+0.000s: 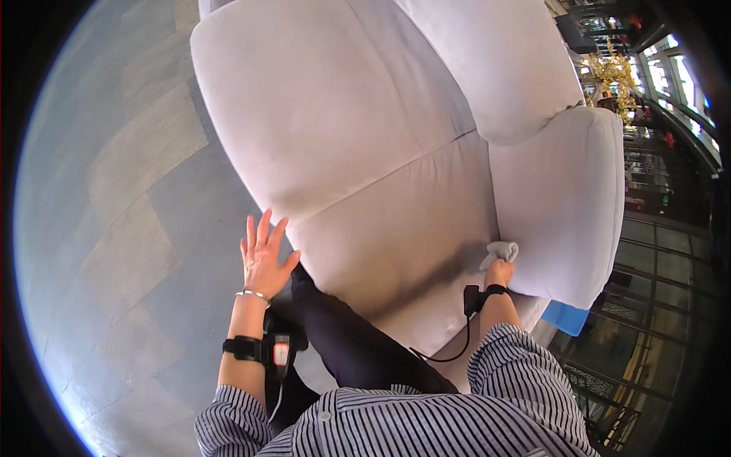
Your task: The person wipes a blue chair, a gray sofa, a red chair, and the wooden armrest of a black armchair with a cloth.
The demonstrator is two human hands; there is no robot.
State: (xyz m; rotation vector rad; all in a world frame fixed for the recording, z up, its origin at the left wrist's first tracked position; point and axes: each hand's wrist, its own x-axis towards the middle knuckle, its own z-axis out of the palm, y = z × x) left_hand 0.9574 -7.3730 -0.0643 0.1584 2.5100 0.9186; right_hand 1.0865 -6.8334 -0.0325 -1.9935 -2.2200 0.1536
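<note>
A light grey cloth [502, 250], bunched up, is gripped in my right hand [499, 272]. That hand is close to the seat of a pale sofa [320, 99], by the inner corner where the seat meets the backrest cushion [552, 198]. Whether the cloth presses on the fabric I cannot tell. My left hand [264, 255] is empty, its fingers spread, beside the seat's front edge and above the floor. Dark trousered legs show below, one knee against the sofa's front.
Grey patterned tiles make up the floor [137, 213] on the left. Behind the sofa's right end sits a blue object [565, 317]. A yellow-leaved plant [613, 76] stands at the far right, before dark glazed panels. Each forearm carries a strapped device with a cable.
</note>
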